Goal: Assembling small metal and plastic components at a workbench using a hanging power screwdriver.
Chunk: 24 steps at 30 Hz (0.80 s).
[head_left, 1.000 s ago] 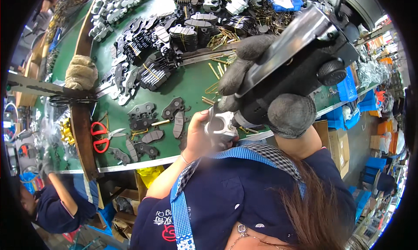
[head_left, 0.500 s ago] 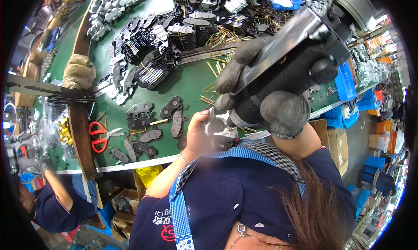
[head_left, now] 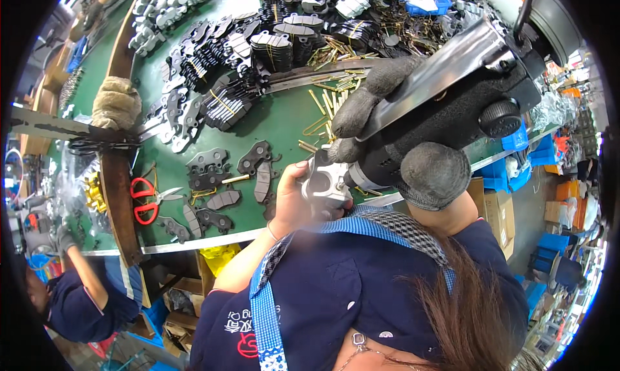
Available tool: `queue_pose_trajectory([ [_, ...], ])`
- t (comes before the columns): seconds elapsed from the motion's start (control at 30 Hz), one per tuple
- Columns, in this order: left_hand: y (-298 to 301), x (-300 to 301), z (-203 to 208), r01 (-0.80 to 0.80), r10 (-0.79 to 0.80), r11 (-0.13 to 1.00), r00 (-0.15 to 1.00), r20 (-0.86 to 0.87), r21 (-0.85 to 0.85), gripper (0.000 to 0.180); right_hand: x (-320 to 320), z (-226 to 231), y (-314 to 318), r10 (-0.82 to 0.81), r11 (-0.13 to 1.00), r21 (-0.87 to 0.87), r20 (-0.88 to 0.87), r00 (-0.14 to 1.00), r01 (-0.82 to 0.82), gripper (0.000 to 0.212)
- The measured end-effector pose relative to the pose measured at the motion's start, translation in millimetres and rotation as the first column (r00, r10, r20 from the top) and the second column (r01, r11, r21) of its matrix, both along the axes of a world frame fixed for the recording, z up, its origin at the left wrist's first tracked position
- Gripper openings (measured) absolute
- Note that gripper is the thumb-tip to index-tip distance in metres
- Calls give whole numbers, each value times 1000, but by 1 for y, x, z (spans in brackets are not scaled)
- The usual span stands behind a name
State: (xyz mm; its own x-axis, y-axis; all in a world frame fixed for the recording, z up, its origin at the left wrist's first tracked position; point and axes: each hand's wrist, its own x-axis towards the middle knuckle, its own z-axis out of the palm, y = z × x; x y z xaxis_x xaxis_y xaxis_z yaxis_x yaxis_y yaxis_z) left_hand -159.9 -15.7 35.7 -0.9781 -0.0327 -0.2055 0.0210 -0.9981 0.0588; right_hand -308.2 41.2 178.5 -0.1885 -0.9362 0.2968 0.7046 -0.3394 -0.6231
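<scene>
My bare left hand point(head_left: 289, 196) is closed round a silver brake caliper point(head_left: 328, 179), held at the table's near edge against my front. My right hand point(head_left: 434, 174), in a dark grey glove, wraps a black power screwdriver point(head_left: 445, 109) with a long shiny metal lever along its side. The tool's nose points down-left and meets the right side of the caliper; the exact contact is hidden. Loose black brake pads point(head_left: 223, 200) and red-handled scissors point(head_left: 145, 200) lie left of my left hand. Brass-coloured pins point(head_left: 329, 103) lie beyond the caliper.
Stacks of brake pads point(head_left: 223, 103) and a heap of silver calipers point(head_left: 152, 22) fill the far side of the green table point(head_left: 284, 122). A wooden beam point(head_left: 118, 203) runs along the left. Blue bins point(head_left: 497, 174) stand at right. Another person point(head_left: 90, 300) works at far left.
The screwdriver and my right hand have shifted slightly right and down. The caliper has tilted a little in my left hand, showing more of its face.
</scene>
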Motion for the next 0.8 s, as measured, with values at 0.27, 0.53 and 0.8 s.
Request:
queue_pose_trajectory([
  [0.27,5,-3,4,61,-67,994,996,62,94,59,-9,-2,2,38,998,53,-166,985,-30,48],
  [0.53,14,-8,14,4,18,997,952,307,-73,49,-11,-26,3,213,968,-113,-105,971,-225,40],
  [0.8,-4,-11,14,116,-4,961,913,407,-251,38,-40,5,11,65,873,-453,-260,963,-181,53],
])
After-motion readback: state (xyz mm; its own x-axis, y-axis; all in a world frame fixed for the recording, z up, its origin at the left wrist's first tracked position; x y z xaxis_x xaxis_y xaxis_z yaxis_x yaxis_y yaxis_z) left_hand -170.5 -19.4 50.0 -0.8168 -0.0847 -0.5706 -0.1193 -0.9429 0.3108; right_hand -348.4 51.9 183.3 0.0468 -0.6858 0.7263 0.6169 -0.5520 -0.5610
